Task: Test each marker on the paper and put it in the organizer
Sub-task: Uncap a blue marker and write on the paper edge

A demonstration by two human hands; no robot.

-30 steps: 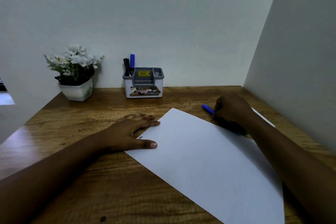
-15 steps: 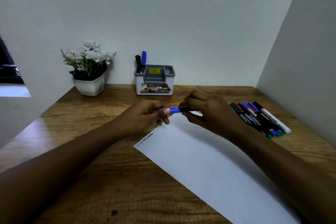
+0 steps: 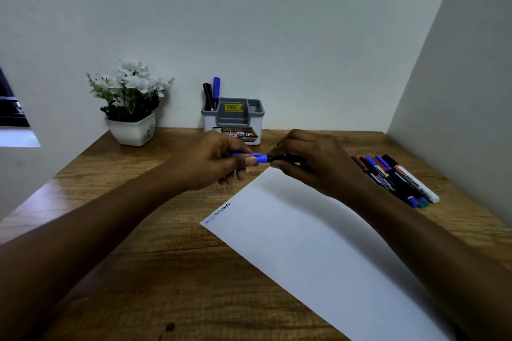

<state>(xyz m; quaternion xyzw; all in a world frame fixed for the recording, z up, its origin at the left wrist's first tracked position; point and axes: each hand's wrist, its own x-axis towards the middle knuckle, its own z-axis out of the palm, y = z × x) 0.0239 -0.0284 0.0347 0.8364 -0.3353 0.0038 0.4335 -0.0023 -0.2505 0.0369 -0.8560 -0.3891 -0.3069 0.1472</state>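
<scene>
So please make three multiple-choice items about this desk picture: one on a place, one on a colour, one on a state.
1. Where does the organizer stand?
A. at the back of the desk, against the wall
B. on the paper
C. at the front edge of the desk

2. What colour is the cap of the marker that both hands hold?
A. red
B. blue
C. green

3. How is that marker held?
A. it lies free on the paper
B. it stands in the organizer
C. the left hand grips the cap end, the right hand the black barrel

Answers:
1 A, the organizer sits by the wall beside the flower pot.
2 B, the cap shows blue between the fingers.
3 C, both hands hold it above the top corner of the paper.
</scene>
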